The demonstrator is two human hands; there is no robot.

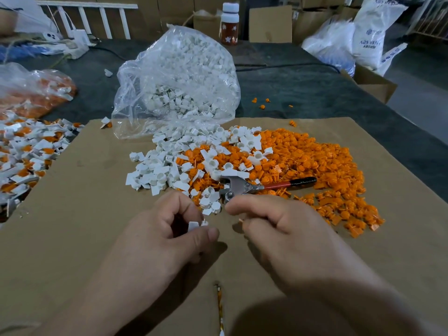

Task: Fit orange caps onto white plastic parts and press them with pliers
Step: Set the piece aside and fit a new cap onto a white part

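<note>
My left hand (169, 229) pinches a white plastic part (195, 225) between thumb and curled fingers, just above the cardboard sheet (84, 214). My right hand (274, 229) is curled beside it and pinches a small orange cap (240, 221), of which only an edge shows. Just beyond my fingers lie the pliers (254, 186), with metal jaws and red-and-black handles, on the mixed heap. Loose white parts (157, 170) are piled at the centre and orange caps (315, 170) spread to the right.
A clear bag of white parts (179, 76) stands behind the heap. Assembled white-and-orange pieces (24, 154) are piled at the left, with a bag of orange pieces (36, 93) behind them. A bottle (229, 23), cardboard boxes and white sacks stand at the back.
</note>
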